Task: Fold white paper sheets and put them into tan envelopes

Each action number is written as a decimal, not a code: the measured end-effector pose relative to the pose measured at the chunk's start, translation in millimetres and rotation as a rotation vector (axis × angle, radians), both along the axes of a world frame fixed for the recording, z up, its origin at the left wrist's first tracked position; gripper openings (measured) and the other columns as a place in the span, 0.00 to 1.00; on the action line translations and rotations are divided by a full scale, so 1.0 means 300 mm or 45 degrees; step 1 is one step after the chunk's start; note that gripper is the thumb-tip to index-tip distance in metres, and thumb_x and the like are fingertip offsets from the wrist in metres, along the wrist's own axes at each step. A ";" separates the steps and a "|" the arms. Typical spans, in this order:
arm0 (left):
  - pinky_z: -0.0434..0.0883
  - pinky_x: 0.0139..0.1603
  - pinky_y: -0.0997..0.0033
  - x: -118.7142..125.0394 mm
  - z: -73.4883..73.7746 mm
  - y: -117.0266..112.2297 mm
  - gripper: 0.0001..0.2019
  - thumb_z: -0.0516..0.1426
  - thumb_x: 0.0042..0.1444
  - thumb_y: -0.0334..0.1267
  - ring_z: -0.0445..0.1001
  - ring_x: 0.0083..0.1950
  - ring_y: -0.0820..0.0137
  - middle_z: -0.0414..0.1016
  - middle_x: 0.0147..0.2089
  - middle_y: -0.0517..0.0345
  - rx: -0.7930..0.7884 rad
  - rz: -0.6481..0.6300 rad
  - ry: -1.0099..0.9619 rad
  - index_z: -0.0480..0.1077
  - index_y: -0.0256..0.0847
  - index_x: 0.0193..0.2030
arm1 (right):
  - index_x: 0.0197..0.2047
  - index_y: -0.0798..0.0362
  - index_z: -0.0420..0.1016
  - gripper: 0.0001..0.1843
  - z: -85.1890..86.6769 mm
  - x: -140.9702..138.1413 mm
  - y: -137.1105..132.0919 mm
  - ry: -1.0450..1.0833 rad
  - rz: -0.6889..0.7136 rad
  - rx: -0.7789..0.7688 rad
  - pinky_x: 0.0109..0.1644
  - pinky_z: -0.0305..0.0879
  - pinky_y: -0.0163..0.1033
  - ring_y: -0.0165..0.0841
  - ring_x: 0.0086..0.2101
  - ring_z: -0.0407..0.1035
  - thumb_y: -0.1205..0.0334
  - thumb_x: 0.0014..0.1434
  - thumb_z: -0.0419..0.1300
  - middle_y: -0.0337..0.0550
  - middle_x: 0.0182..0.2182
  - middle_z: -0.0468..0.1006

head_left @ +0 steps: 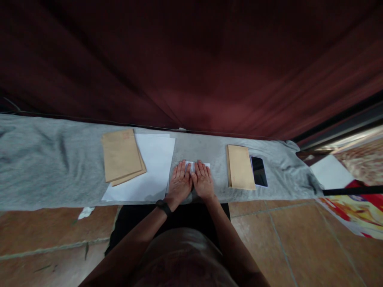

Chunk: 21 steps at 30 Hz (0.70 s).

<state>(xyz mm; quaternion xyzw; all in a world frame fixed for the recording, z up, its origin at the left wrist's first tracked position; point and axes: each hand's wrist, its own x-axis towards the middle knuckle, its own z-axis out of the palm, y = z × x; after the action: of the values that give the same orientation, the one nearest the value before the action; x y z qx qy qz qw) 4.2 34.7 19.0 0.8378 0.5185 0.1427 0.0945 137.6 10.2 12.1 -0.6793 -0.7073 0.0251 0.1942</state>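
**Q:** Position of the item under the hands?

**A:** The small white folded paper (190,164) lies flat on the grey fabric cloth (44,159), directly in front of the person. Most of it is covered. Only a narrow strip shows beyond and between the fingertips.

**Q:** Orientation?

**A:** Judging by the exposed strip, its long axis runs left to right, parallel to the near edge of the cloth and across the line of the forearms.

**Q:** State of each hand?

**A:** The left hand (179,181), with a black wristband, and the right hand (203,179) lie palm down, side by side, with fingers extended and nearly touching. Neither is closed around anything. Both rest flat on the paper.

**Q:** Which hand is nearer?

**A:** Neither. The paper sits centred beneath both.

**Q:** Surroundings?

**A:** To the left, brown paper envelopes (121,155) lie on large white sheets (155,167). To the right, a stack of tan envelopes (241,171) sits just beside a black smartphone (259,170).
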 end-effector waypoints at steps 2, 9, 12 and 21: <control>0.50 0.75 0.45 0.001 -0.003 0.000 0.29 0.46 0.67 0.36 0.43 0.78 0.52 0.47 0.77 0.34 0.008 -0.008 -0.013 0.54 0.27 0.73 | 0.73 0.57 0.58 0.28 -0.006 0.015 -0.004 -0.009 -0.001 0.002 0.73 0.48 0.54 0.41 0.70 0.51 0.55 0.75 0.44 0.54 0.71 0.59; 0.51 0.75 0.44 0.001 -0.014 -0.005 0.31 0.48 0.68 0.42 0.44 0.78 0.53 0.48 0.77 0.36 0.027 0.034 -0.048 0.52 0.29 0.74 | 0.74 0.59 0.54 0.30 -0.029 0.050 -0.022 -0.030 -0.053 0.043 0.72 0.49 0.57 0.45 0.71 0.48 0.55 0.74 0.44 0.58 0.72 0.55; 0.51 0.75 0.46 -0.007 -0.016 -0.013 0.32 0.47 0.68 0.42 0.44 0.78 0.53 0.48 0.77 0.35 0.021 0.048 -0.042 0.51 0.26 0.74 | 0.74 0.61 0.53 0.31 -0.037 0.062 -0.031 -0.038 -0.080 0.069 0.71 0.49 0.57 0.46 0.70 0.50 0.54 0.74 0.44 0.60 0.71 0.56; 0.51 0.76 0.47 -0.023 -0.010 -0.028 0.31 0.47 0.69 0.42 0.45 0.78 0.52 0.46 0.77 0.33 -0.011 0.074 0.007 0.51 0.23 0.73 | 0.75 0.62 0.50 0.33 -0.039 0.103 -0.065 -0.071 -0.118 0.085 0.71 0.49 0.58 0.47 0.69 0.53 0.52 0.75 0.44 0.61 0.70 0.58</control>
<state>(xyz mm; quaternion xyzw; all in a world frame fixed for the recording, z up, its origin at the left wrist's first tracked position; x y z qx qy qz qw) -2.5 26.4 16.0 0.8223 0.5436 0.1407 0.0926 168.5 -9.2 0.3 -0.7049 -0.6807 -0.0265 0.1977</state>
